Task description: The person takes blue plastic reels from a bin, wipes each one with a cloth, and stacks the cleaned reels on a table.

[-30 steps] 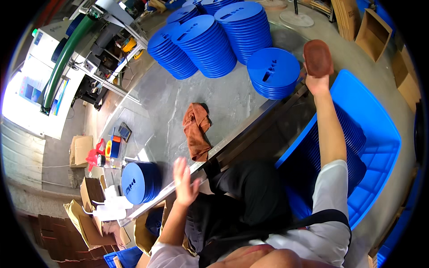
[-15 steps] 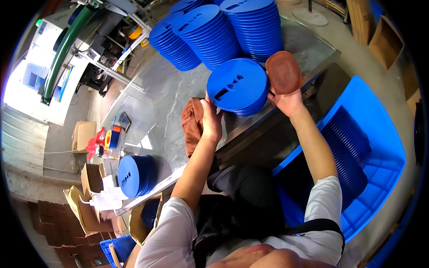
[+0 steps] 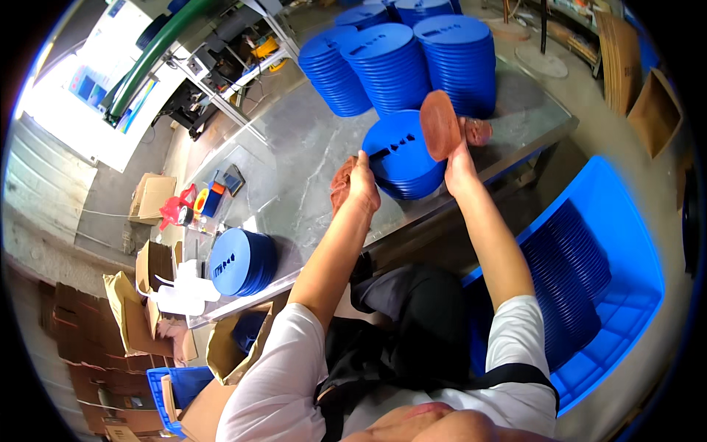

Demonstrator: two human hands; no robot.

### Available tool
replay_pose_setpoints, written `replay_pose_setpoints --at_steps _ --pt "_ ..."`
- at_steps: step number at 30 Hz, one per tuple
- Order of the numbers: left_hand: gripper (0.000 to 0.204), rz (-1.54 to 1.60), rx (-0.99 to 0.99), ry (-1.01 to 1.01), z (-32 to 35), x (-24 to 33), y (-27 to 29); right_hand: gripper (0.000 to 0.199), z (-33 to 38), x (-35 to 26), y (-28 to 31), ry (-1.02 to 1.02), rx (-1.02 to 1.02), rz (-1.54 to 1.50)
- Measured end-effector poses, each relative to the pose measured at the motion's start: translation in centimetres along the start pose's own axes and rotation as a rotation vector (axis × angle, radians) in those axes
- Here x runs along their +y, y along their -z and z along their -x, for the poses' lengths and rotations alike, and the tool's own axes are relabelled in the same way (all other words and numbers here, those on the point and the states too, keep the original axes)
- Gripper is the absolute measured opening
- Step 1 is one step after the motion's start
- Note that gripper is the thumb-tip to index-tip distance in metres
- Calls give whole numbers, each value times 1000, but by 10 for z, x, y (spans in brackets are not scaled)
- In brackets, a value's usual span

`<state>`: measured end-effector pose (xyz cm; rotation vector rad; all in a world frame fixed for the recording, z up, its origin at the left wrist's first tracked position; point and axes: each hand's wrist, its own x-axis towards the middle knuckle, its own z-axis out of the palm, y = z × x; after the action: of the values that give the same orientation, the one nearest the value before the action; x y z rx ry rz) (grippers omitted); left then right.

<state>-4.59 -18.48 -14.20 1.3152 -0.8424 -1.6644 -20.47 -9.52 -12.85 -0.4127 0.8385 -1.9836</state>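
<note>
A short stack of round blue discs [image 3: 403, 168] with cut-out slots on top stands at the near edge of the metal table, between my two hands. My left hand [image 3: 362, 190] is at the stack's left side, thumb up, closed on a bunched brown cloth [image 3: 342, 186]; most of its fingers are hidden. At the stack's right side, my right hand [image 3: 461, 173] grips an oval reddish-brown pad [image 3: 440, 127], which stands on edge and overlaps the top disc's right rim. Another reddish-brown piece [image 3: 479, 132] shows just beyond that hand; I cannot tell whether it joins the pad.
Tall stacks of blue discs [image 3: 387, 70] stand on the far side of the metal table [image 3: 294, 166]. Another disc stack [image 3: 243, 261] lies at the left corner, near a white bottle [image 3: 180, 295] and tape rolls [image 3: 202, 200]. A blue crate [image 3: 626, 295] holding discs is at my right.
The pad in my right hand has turned from face-on to nearly edge-on and swung left over the disc stack. The cloth at my left hand is more bunched. The whole view has shifted.
</note>
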Motion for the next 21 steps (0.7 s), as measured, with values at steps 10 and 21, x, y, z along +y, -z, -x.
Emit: replay_pose_setpoints --at_steps 10,21 --pt "53 204 -472 -468 116 31 54 56 92 8 -42 345 22 -250" --pt "47 417 -127 -170 245 -51 315 53 289 149 -63 -250 -249 -239"
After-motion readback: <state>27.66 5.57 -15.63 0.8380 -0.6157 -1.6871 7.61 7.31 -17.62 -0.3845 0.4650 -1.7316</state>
